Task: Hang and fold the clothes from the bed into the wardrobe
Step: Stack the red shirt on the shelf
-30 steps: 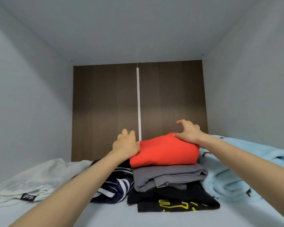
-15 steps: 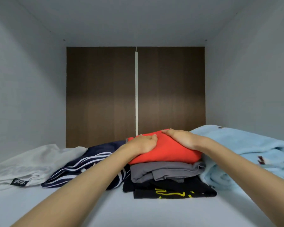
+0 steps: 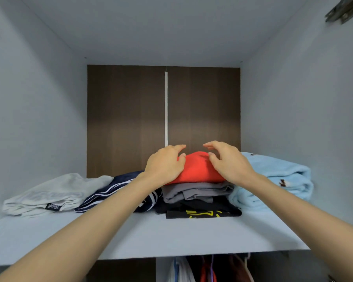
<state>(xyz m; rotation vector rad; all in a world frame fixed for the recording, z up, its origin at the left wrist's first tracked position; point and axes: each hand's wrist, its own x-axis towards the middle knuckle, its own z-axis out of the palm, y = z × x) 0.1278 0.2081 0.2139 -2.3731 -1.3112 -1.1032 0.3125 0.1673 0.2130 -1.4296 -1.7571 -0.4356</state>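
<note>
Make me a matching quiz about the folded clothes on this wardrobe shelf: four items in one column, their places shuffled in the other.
Items
1. red garment
2. black garment with yellow print
3. light blue blanket
4. white garment

Places
A. far left of the shelf
B. on top of the grey garment
C. right of the grey garment
D. beneath the grey garment

Pairs: 1-B, 2-D, 3-C, 4-A

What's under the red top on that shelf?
A folded grey garment lies directly under the red top, with a black garment with yellow print beneath it on the shelf. The back of the pile is hidden from view.
</note>
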